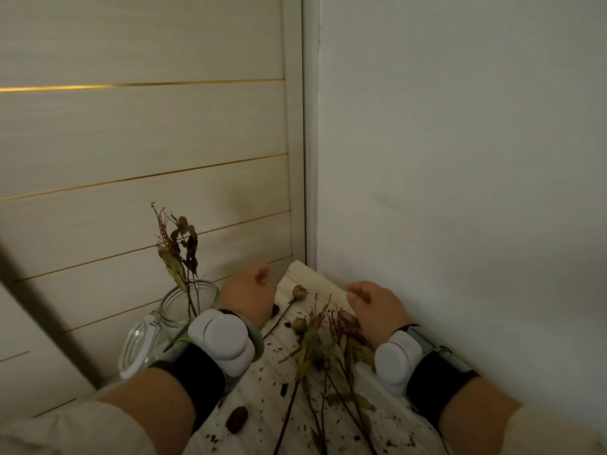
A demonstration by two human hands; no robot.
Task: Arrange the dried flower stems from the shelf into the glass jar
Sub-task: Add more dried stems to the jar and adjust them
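Glass jar point(184, 307) on the shelf point(312, 280), holding standing stems point(182, 251). Right of the jar: left hand point(249, 295), grip closed, empty; loose dried stems point(315, 343); right hand point(374, 308), fingers curled, grip state indeterminate.

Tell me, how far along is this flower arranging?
Done: a few dried leafy stems already stand in the clear glass clip-top jar. In hand: nothing plainly; the left hand is curled beside the jar, the right hand curled over the loose pile. Left: several brown stems and rosebuds still lie on the pale shelf.
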